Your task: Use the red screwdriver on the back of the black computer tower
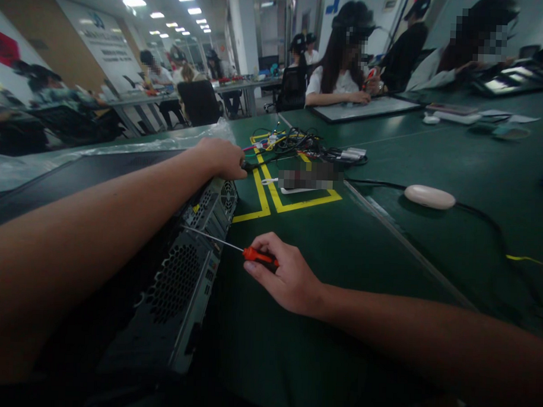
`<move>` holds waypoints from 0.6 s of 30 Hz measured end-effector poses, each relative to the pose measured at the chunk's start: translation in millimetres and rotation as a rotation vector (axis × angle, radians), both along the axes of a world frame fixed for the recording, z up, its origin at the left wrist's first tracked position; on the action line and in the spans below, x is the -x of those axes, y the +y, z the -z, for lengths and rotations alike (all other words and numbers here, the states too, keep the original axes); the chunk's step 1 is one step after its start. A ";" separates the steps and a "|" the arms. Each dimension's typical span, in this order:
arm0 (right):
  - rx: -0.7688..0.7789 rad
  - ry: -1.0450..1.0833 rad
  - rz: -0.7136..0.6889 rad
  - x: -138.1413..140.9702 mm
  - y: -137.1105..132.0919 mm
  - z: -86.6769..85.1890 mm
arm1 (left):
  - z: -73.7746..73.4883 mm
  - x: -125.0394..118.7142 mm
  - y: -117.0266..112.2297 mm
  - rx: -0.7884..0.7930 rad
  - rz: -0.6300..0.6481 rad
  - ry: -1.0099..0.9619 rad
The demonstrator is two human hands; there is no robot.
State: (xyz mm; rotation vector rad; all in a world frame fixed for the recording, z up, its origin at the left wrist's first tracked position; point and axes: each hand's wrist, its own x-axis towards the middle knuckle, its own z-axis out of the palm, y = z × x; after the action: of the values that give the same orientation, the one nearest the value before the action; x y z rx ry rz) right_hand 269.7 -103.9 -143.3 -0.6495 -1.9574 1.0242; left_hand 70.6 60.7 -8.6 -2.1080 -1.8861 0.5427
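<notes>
My right hand (291,275) is closed around the red and black handle of a screwdriver (259,258). Its long thin shaft reaches left, with the tip at the back panel of a desktop computer case (173,283). The case lies at the left, its round-holed vent, ports and a small fan grille facing right. Across the top of the case stretches my left arm. My left hand (222,158) is at the far corner, fingers curled closed. A black cable end (249,166) shows right at its fingertips; whether the hand grips it is unclear.
Tangled cables (300,142) lie beyond the case, near yellow tape (263,194) and a blurred-out device (305,180). A white oval cable piece (429,197) sits to the right. Clear plastic wrap (167,139) lies behind the case. People sit across the green table (385,255).
</notes>
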 end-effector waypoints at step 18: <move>0.011 -0.015 0.004 -0.9 0.0 -1.7 | -2.9 -3.7 -4.8 0.008 0.008 0.035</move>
State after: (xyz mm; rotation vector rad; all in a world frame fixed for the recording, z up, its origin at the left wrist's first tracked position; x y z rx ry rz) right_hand 270.6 -103.9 -141.6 -0.6684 -1.9636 1.0313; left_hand 74.3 56.0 -5.6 -2.0968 -1.8588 0.5820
